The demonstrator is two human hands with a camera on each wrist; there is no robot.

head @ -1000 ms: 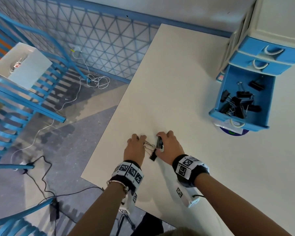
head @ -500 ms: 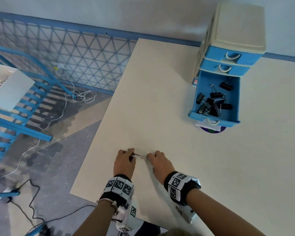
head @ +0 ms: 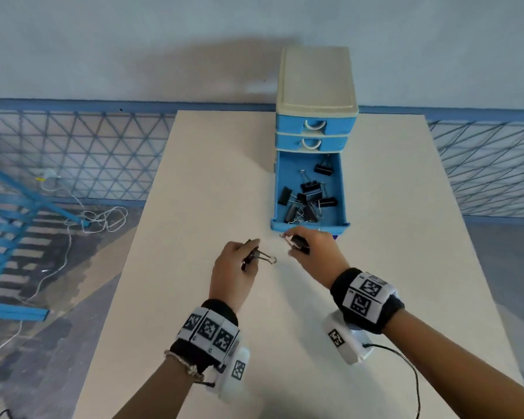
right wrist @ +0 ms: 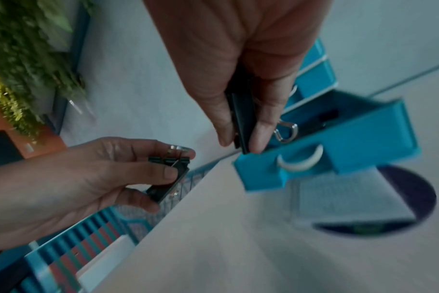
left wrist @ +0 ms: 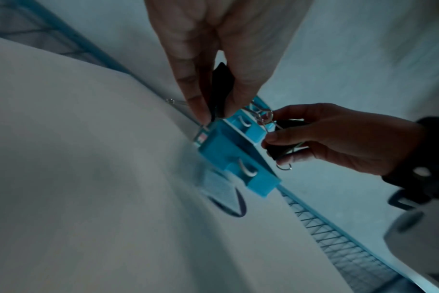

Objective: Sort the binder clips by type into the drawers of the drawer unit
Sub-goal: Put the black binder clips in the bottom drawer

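Two hands have lifted off the tabletop since a moment ago, each now carrying a black binder clip toward the blue drawer unit at upper centre of the head view. A half second earlier both hands were pressed low near the tabletop's near left edge, working at clips lying there. Now the left hand pinches the left clip between thumb and fingers, its wire handles pointing right, at centre frame. The right hand grips the right clip the same way, just short of the front lip of the open bottom drawer, which already holds a loose pile of black clips. My reading is that a drop into that drawer comes next. The two upper drawers stand closed. Open room lies across the bare tabletop to the left and right of the unit; the left edge, with floor below, is well apart from both hands.
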